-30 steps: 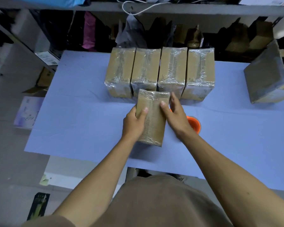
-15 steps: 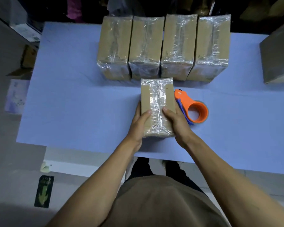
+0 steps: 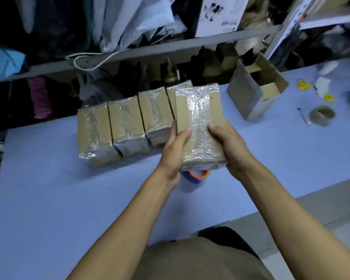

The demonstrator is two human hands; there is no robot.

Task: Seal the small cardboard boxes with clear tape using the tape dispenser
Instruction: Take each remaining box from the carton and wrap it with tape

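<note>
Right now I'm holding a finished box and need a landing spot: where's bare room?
Free: the table strip in front of the taped row, and the stretch between your right hand and the tape roll. Crowded: beneath the held box, where the dispenser lies.

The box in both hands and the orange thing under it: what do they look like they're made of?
Held box: brown matte cardboard, banded with glossy clear tape that wrinkles and catches glare. Tape dispenser: probably smooth hard plastic, judging by its even orange colour; mostly hidden under the box. Left hand and right hand grip the sides.
</note>
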